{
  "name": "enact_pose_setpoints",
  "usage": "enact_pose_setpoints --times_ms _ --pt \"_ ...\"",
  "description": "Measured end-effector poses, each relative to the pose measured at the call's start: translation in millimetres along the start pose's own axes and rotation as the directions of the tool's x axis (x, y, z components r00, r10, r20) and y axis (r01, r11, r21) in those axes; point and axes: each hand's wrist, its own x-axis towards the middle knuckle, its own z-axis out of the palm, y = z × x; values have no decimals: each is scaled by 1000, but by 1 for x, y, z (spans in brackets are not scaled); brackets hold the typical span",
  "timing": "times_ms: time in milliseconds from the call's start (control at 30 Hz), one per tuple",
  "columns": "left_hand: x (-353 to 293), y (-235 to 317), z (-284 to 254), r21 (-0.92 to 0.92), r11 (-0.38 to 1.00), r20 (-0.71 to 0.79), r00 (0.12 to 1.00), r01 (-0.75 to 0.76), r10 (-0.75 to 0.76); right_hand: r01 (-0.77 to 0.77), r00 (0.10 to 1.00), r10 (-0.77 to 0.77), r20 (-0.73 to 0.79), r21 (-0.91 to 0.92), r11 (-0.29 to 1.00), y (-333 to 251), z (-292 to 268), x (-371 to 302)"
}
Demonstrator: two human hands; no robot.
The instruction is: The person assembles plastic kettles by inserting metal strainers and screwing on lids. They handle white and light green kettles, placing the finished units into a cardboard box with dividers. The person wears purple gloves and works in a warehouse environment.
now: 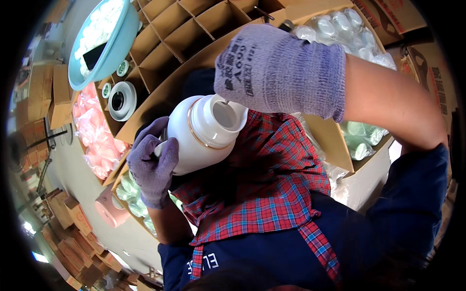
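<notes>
White ceramic jar [196, 138], one in number, round-bodied with a thin gold band below its open mouth, is held tilted in front of the person's chest, over a red plaid apron. Two hands are in view, both in grey-purple knit gloves. One left hand [151, 167] wraps around the jar's lower side, fingers curled against its body. One right hand [276, 68] hovers above the jar's mouth, fingers bunched together and pinching a small thin item that dips into the opening; what it is cannot be told. Behind the jar stands one large cardboard box with dividers [170, 34], its many cells mostly open, with one more white jar [121, 100] seated in a cell and two small round lids [114, 80] beside it. One light blue plastic basin [104, 41] sits at the upper left, filled with white pieces. Clear plastic-wrapped pale items [340, 26] fill another carton at the upper right. Pink wrapped goods [97, 136] lie lower left. Around the edges, stacks of brown cardboard cartons [73, 218] crowd a grey concrete floor [124, 237], a storeroom or workshop.
</notes>
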Motion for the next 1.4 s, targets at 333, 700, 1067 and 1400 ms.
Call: enact_pose_setpoints --times_ms 333,700,1067,1400 --pt "20 -3 -5 -55 991 130 985 122 -114 70 991 -53 -119 146 987 4 -10 3" --pt "8 -10 10 -108 897 302 874 429 -382 -53 964 -35 264 321 946 2 -18 -13" --pt "7 1 16 -100 895 469 814 434 -343 -104 956 -43 289 474 874 -16 -14 -47" --pt "6 -10 31 -37 893 480 792 448 -377 -158 930 39 364 305 939 -27 -4 -53"
